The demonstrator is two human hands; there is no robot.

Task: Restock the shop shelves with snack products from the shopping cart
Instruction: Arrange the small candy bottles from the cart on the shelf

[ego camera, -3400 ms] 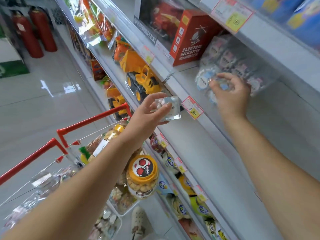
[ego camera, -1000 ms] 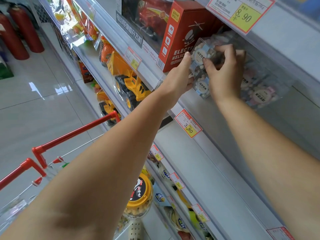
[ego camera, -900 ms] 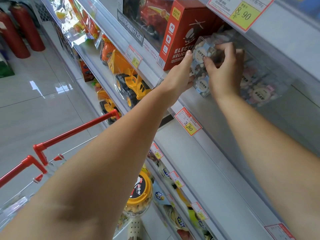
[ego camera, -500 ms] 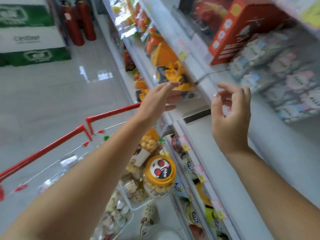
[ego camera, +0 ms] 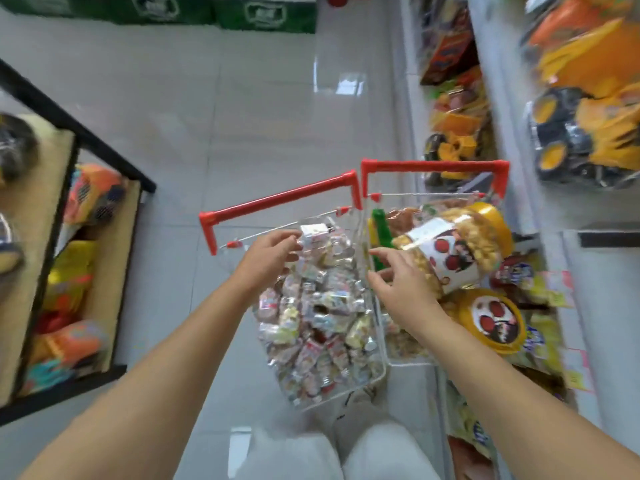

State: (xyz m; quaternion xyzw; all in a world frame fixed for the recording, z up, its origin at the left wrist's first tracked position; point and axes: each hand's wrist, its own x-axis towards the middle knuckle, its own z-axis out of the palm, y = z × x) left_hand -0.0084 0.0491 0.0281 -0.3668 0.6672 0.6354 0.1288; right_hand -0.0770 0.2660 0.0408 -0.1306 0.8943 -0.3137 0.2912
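snack boxes [ego camera: 318, 323], small and clear, fill the left basket [ego camera: 301, 403] of the shopping cart in a big shiny heap. the left hand [ego camera: 270, 258] is at the far end of the heap, and its fingers [ego camera: 291, 235] and thumb pinch one small box [ego camera: 313, 233] that sits on top by the far rim. the right hand [ego camera: 398, 285] hangs over the wall between the two baskets, palm down, with its fingers [ego camera: 381, 252] loose and a bit spread, holding nothing. its fingertips are near the heap and just beside a big jar [ego camera: 453, 251] that lies on its side in the right basket [ego camera: 408, 363]. that jar has a yellow lid and is full of small yellow snacks. a second jar [ego camera: 491, 322] is nearer to the person, with its yellow lid turned up. a green thing [ego camera: 379, 226] stands past the right hand; the picture is too blurry to tell what it is. each basket has a red handle [ego camera: 280, 199] at its far end. the baskets stand on a pale tiled floor [ego camera: 207, 116], right beside the shelves [ego camera: 500, 98] on the right. yellow toy trucks [ego camera: 588, 126] sit on the upper shelves, and snack bags [ego camera: 543, 289] lie on a low shelf next to the right basket. on the left is a black rack [ego camera: 104, 150] with bright toys in it. green crates [ego camera: 263, 12] stand at the far end of the floor.
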